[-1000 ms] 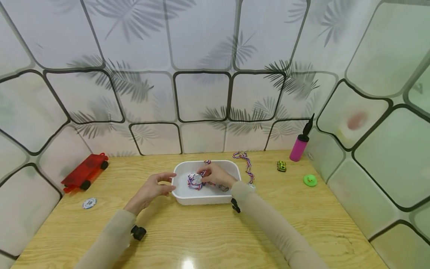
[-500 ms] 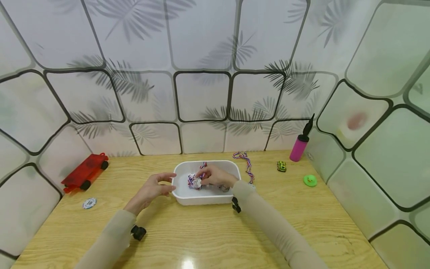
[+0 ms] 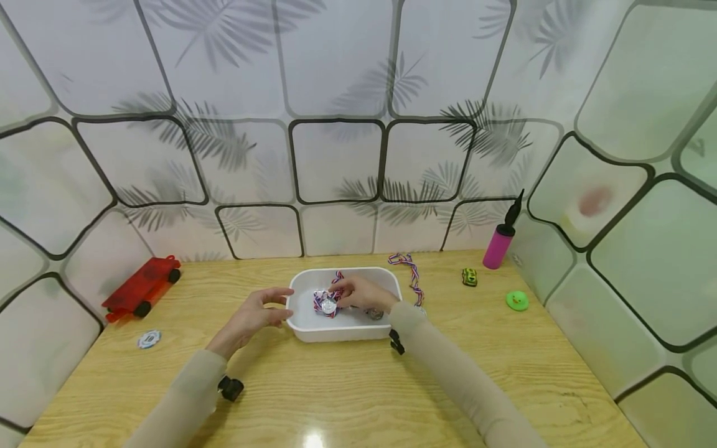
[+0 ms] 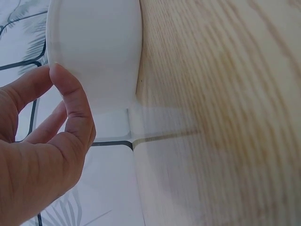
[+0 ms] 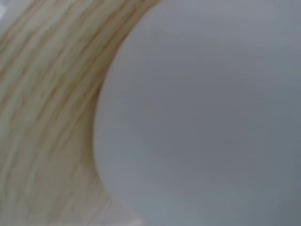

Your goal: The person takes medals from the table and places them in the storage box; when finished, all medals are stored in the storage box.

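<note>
In the head view, a white plastic basin (image 3: 344, 334) stands on the wooden table. My left hand (image 3: 259, 315) is at its left end, thumb and fingers spread, tips touching the rim. The left wrist view has these fingertips (image 4: 57, 70) right at the basin's edge. Reaching into the basin, my right hand (image 3: 361, 292) pinches a silver medal with a striped red, white and blue ribbon at its edge; the medal's disc (image 3: 328, 307) lies on the bunched ribbon. A second silver medal (image 3: 374, 313) lies below that hand. Only the basin's outer wall (image 5: 197, 113) fills the right wrist view.
Right of the basin, another striped ribbon (image 3: 414, 274) trails to a medal partly hidden by my sleeve. Farther right are a small yellow-green toy car (image 3: 469, 277), a green duck (image 3: 517, 301) and a pink pump (image 3: 498, 249). Leftward lie a red toy car (image 3: 142, 287) and a poker chip (image 3: 149, 338).
The medal's disc has come down slightly toward the near side and lies flatter. The ribbon end behind my right hand has shifted left and lower. My left hand has stayed still.
</note>
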`<state>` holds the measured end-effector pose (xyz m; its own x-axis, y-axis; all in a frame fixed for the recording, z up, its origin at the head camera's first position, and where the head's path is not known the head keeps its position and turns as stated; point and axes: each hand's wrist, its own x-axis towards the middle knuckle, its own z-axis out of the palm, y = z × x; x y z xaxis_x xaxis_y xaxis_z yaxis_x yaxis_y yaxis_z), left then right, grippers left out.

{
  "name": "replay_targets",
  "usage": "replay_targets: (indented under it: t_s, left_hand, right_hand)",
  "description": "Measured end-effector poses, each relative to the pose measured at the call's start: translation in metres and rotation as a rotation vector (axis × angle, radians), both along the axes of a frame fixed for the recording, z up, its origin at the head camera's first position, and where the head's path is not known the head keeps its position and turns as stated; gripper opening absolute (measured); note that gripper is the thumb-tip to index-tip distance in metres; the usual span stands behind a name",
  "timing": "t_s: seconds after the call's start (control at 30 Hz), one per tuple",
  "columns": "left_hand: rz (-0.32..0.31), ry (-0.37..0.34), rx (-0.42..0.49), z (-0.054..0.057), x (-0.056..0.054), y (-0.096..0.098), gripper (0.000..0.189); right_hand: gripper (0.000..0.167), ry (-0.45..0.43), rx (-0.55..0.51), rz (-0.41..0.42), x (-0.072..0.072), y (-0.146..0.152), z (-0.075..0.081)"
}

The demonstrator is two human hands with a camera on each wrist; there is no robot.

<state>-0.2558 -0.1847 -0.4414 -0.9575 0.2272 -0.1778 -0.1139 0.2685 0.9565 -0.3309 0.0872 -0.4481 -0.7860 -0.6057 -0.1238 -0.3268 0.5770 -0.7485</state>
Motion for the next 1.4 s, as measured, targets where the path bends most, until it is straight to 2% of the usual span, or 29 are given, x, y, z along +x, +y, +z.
replay_targets:
  t_s: [0.13,0.3,0.53,0.8,1.1,1.4]
  left_hand:
    - [-0.008,0.006,0.007,0.001,0.001,0.000,0.057]
    - [-0.013,0.005,0.009,0.001,0.001,-0.001,0.057]
    - [0.003,-0.012,0.014,0.001,0.001,0.000,0.057]
    - [-0.002,-0.006,0.014,0.001,0.000,0.000,0.057]
    - [-0.012,0.012,0.026,0.001,0.003,0.000,0.056]
    - [-0.018,0.014,0.030,0.000,0.002,0.000,0.056]
  right_hand:
    - [0.040,-0.042,-0.024,-0.028,0.003,0.006,0.007]
    - [0.035,-0.070,-0.087,-0.006,0.003,0.015,0.014]
    - [0.034,-0.044,-0.119,0.014,0.000,0.035,0.028]
    - [0.037,-0.089,-0.189,-0.003,-0.003,0.067,0.040]
    - [0.029,-0.087,-0.208,0.010,-0.003,0.097,0.042]
    - [0.036,-0.093,-0.244,-0.050,0.003,0.129,0.039]
